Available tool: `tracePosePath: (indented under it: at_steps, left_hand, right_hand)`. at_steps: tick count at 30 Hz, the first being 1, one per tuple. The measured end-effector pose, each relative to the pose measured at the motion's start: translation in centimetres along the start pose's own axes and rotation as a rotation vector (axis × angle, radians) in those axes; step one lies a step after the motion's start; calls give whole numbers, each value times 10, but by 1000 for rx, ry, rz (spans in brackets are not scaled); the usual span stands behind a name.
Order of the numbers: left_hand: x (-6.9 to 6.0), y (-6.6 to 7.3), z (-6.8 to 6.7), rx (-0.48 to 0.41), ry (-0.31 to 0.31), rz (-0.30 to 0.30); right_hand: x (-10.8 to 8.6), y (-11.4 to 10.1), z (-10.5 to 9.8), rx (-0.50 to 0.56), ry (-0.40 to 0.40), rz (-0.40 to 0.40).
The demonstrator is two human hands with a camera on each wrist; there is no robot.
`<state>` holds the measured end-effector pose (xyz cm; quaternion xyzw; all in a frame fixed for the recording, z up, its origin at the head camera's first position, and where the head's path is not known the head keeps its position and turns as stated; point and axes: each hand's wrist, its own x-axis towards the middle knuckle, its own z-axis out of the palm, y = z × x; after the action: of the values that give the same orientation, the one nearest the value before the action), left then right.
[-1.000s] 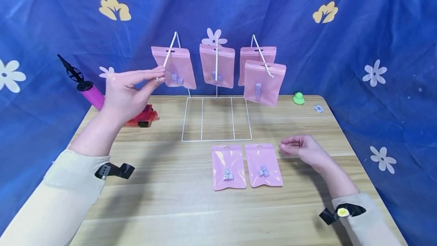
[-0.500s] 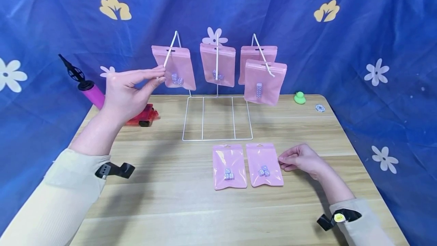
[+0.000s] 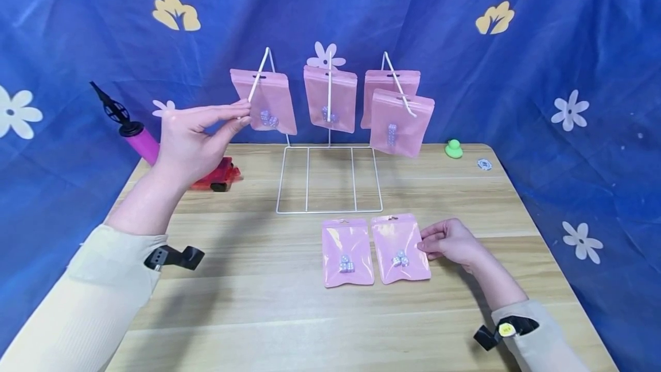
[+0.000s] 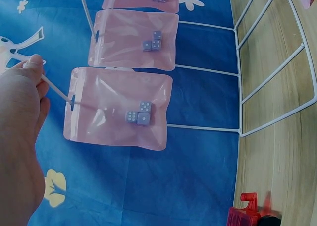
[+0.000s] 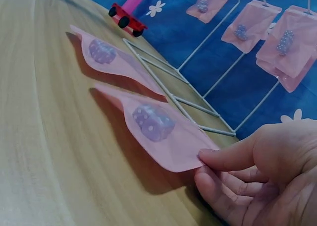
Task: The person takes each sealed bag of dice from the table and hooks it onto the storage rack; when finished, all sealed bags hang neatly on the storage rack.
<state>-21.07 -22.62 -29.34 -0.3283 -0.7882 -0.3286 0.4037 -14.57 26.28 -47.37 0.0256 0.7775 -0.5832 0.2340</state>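
Observation:
My left hand (image 3: 193, 136) pinches the front tip of the left hook on a white wire rack (image 3: 330, 212). A pink pouch with dice (image 3: 265, 99) hangs on that hook, behind the fingertips. Low on the right, my right hand (image 3: 454, 243) pinches the right edge of a pink dice pouch (image 3: 395, 237) between thumb and fingers. In the right wrist view this pouch (image 5: 185, 154) tilts, its held edge raised off the wood. Just left of it lies a second dice pouch (image 3: 341, 240), flat on the table.
One pouch (image 3: 338, 88) hangs on the middle hook and two, the front one (image 3: 403, 113) lower, on the right hook. A red toy car (image 3: 219, 177) and a magenta pump (image 3: 140, 142) are at left. A green duck (image 3: 453, 149) and a poker chip (image 3: 483, 164) are at right.
The right hand has come down and left to the right-hand pouch, taken hold of its edge and lifted it slightly. The left hand stays at the hook tip.

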Motion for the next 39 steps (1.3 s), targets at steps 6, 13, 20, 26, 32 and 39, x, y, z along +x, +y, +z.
tracePosePath:
  at_steps: [6,13,20,26,32,39]
  left_hand:
    - [0,1,1,-13,2,9]
    - [1,1,2,-17,6,13]
    - [1,1,2,-7,-6,19]
    - [1,1,1,1,-18,23]
    - [1,1,1,0,-11,15]
    - [1,3,1,-7,-3,6]
  right_hand:
    - [-4,-5,-6,-28,-18,-97]
    - [-9,-12,-16,-144,69,-214]
    - [-14,-27,-18,-182,156,-303]
    - [-19,-48,-14,-148,171,-374]
    - [-26,-76,-1,-123,164,-459]
    - [-25,-104,17,-77,135,-550]
